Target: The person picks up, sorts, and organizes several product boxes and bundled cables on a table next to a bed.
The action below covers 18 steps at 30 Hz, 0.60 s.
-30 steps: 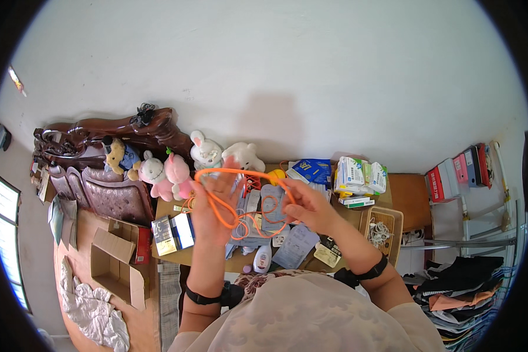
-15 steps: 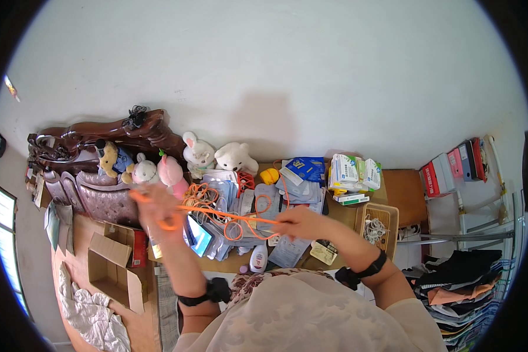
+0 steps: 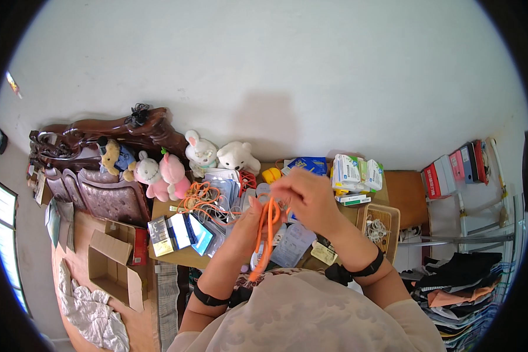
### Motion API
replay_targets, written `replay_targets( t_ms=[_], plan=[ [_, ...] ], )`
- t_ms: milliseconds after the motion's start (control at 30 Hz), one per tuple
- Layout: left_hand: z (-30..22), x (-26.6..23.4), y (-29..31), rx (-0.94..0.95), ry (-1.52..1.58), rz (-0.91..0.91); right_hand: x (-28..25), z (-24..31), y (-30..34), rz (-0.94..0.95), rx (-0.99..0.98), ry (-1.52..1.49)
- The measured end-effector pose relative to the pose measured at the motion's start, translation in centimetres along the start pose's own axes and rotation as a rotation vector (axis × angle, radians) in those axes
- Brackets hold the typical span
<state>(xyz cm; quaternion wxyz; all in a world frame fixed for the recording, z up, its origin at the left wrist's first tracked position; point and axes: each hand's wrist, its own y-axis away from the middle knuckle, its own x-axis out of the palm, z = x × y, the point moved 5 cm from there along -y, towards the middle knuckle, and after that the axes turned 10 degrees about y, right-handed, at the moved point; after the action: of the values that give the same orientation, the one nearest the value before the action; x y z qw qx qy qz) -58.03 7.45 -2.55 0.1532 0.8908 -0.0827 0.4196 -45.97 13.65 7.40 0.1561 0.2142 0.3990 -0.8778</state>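
Both of my hands are raised above a cluttered table (image 3: 176, 257) and hold one orange cable (image 3: 265, 237). My left hand (image 3: 253, 216) grips the folded cable near its upper end, and the doubled strands hang down toward my chest. Just above and to the right, my right hand (image 3: 302, 196) pinches the top of the same cable. A loose tangle of more orange cable (image 3: 200, 198) lies on the table to the left, among clear plastic packets (image 3: 222, 193).
Plush toys (image 3: 202, 155) sit along the table's back edge beside a dark carved sofa (image 3: 100, 170). Small boxes (image 3: 179, 232), white packs (image 3: 355, 173) and a wicker basket (image 3: 380, 226) crowd the table. An open cardboard box (image 3: 108, 264) stands on the floor at left, clothes and shelving at right.
My hands, spread apart with the cable stretched between them, have come together in front of me. The cable is now folded double and hangs down from my left hand.
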Motion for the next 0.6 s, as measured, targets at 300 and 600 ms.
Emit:
replay_targets(
  t_ms=[300, 600],
  plan=[
    [1.4, 1.7, 0.8, -0.135, -0.46, 0.134, -1.4, -5.3, 1.3, -0.289, 0.375, 0.023],
    [-1.9, -0.2, -0.4, 0.382, 0.031, -0.036, 3.4, -3.7, 5.2, 0.36, 0.478, -0.111]
  ],
)
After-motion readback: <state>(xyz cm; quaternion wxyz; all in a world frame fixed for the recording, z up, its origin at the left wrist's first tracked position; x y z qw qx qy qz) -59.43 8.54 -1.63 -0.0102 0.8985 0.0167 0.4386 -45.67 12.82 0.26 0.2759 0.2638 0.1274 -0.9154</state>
